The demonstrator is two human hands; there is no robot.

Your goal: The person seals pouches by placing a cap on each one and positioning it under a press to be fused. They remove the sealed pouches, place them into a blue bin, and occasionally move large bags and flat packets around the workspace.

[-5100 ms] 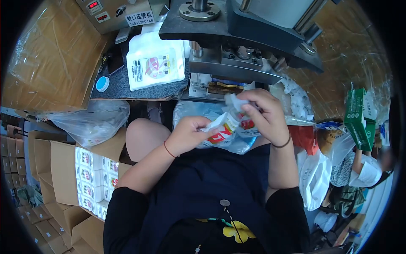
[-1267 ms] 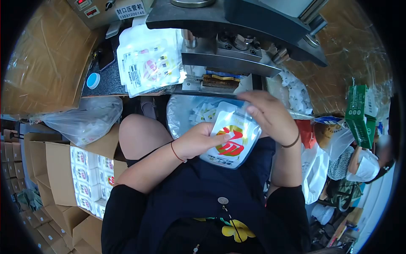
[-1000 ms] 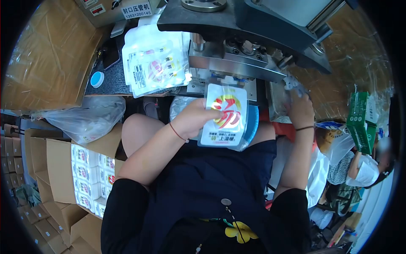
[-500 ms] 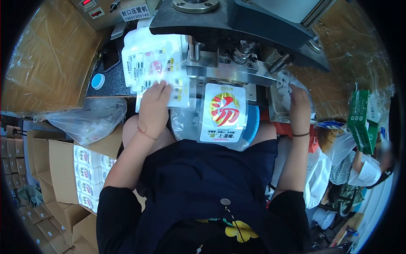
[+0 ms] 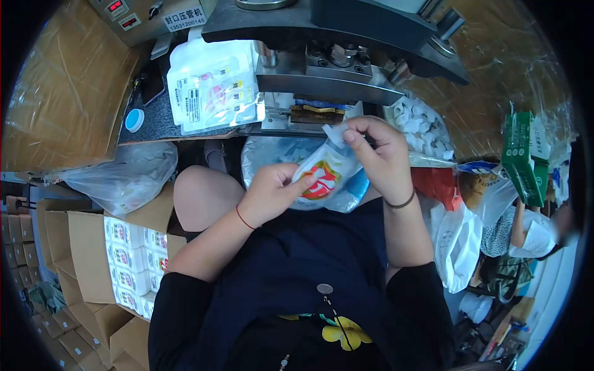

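Note:
Over my lap, my left hand (image 5: 276, 193) is closed on a white plastic pouch (image 5: 320, 180) printed in red and yellow, thumb across its front. The pouch is tilted, its top toward the upper right. My right hand (image 5: 380, 151) is closed in a pinch on a small white plastic piece (image 5: 336, 134) right at the pouch's upper end. Beneath the pouch is a blue-rimmed tub lined with clear plastic (image 5: 257, 162). Just beyond my hands stands the press with a metal bar (image 5: 328, 86). A stack of white pouches (image 5: 213, 93) lies on the bench left of the press.
A container of small white pieces (image 5: 421, 123) sits right of the press. Left are a blue lid (image 5: 134, 120), a clear plastic bag (image 5: 133, 179) and a cardboard box (image 5: 90, 256) of packed pouches. At right are a green box (image 5: 518, 157), a white bag (image 5: 456, 247) and another person (image 5: 532, 232).
My left hand has come from the pouch stack and gripped the pouch, lifting it off the press. My right hand has moved left from the container of white pieces to the pouch's top.

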